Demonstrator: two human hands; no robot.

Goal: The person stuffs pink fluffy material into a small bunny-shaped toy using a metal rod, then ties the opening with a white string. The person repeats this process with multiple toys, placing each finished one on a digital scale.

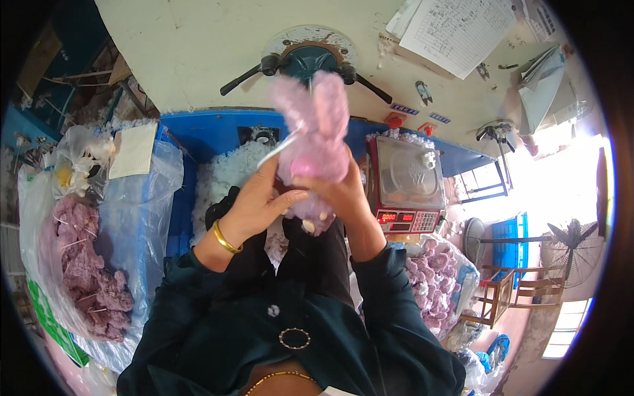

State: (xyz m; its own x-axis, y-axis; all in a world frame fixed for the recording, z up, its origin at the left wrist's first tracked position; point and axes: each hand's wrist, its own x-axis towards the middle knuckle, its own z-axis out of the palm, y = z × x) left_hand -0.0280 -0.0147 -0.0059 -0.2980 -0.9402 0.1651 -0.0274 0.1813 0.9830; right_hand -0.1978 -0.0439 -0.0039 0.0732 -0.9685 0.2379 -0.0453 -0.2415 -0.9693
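The plush rabbit (318, 142) was held between the hands (254, 201). To the rabbit's left, fluff (228, 175) was heaped, with plush pieces (92, 274) bagged farther left. Right of the rabbit, a scale (409, 178) was placed. Beyond the rabbit, a fixture (310, 61) was mounted on the tabletop (198, 59).

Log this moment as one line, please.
left hand: gripping pink plush toy | right hand: gripping same toy | red scale: right of toy

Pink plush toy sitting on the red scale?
No, the left hand and right hand hold the pink plush toy up, left of the red scale.
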